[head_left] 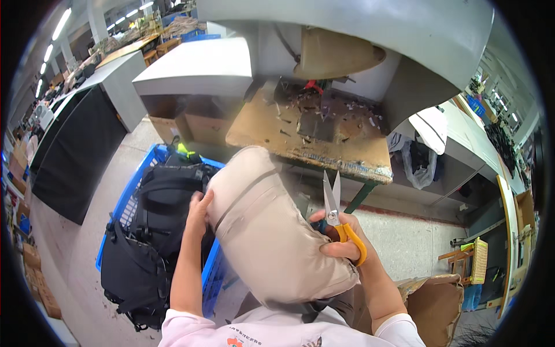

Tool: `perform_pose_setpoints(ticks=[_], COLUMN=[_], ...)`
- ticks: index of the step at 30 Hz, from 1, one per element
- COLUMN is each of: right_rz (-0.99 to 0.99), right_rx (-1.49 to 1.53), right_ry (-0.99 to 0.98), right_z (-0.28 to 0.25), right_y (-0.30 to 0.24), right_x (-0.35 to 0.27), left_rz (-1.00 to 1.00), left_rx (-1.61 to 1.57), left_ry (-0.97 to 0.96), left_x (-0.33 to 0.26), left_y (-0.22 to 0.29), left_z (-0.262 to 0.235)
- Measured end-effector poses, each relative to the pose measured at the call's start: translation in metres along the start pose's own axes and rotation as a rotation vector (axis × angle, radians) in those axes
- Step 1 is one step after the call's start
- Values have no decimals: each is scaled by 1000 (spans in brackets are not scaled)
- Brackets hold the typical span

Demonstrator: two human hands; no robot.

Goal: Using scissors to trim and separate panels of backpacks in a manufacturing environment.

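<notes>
A stuffed beige bag (266, 231), with a darker strip across its upper part, rests tilted against my body. My left hand (199, 214) grips its left side, the fingers partly hidden behind the edge. Orange-handled scissors (332, 199) are in my right hand (346, 234), blades parted and pointing up and away from me. The right hand also touches the bag's right edge, where a seam runs. A black strap or piece of cloth (309, 309) shows at the bag's lower end.
At my left, a blue plastic crate (124, 208) holds black backpacks (156, 231). Ahead stands a worn wooden board (272, 127) strewn with scraps, under a large grey machine housing (358, 26). An open cardboard box (433, 301) and a small wooden stool (471, 263) are at right.
</notes>
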State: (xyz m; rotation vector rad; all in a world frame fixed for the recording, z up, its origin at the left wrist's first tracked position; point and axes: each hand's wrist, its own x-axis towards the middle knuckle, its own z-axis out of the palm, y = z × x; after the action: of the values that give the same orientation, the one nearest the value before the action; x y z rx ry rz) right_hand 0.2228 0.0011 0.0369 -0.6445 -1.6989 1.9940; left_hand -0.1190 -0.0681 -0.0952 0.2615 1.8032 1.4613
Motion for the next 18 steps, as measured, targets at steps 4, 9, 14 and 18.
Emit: perform_pose_setpoints(ticks=[4,9,14,18], right_rz=[-136,-189,-203,-218], right_rx=[-74,47,29,114], right_ry=[121,365,439,441], right_z=[-37,-77,-97,-95], right_y=[8,11,31,26], right_x=[6,16,38,47], left_rz=[2,375,462,447], left_rx=[-594,-598,-495,-492], left_ry=[-522,-365,-308,-292], left_x=[30,-1,10,22], left_y=[-17,49,91,100], left_z=[14,29,47,55])
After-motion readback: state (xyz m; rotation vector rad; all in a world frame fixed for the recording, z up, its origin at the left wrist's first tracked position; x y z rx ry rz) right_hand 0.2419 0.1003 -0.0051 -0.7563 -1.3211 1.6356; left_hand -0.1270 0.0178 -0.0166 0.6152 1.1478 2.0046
